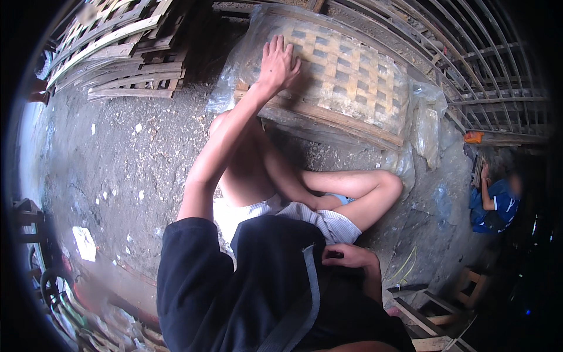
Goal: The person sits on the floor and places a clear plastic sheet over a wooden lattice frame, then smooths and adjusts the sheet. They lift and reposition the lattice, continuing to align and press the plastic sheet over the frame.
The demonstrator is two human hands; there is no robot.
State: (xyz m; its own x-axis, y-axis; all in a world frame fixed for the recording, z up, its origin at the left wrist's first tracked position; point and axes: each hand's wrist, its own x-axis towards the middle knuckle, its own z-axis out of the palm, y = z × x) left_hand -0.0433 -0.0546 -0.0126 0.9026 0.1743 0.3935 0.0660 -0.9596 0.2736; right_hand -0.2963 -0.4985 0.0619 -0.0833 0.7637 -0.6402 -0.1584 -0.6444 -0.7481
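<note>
A dusty grey dirt floor (117, 158) fills the nine o'clock side. At twelve o'clock lies a flat woven bamboo panel (346, 76) over clear plastic sheeting (425, 120); the left hand (278, 61) presses on it, fingers spread, seemingly steadying it. The right hand (346, 256), at five o'clock, curls loosely against the dark shirt (264, 293), holding nothing visible.

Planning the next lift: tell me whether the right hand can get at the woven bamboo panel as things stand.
Probably not without shifting: the right hand sits at the dark shirt, bent legs between it and the woven bamboo panel. Only the left hand rests there.
</note>
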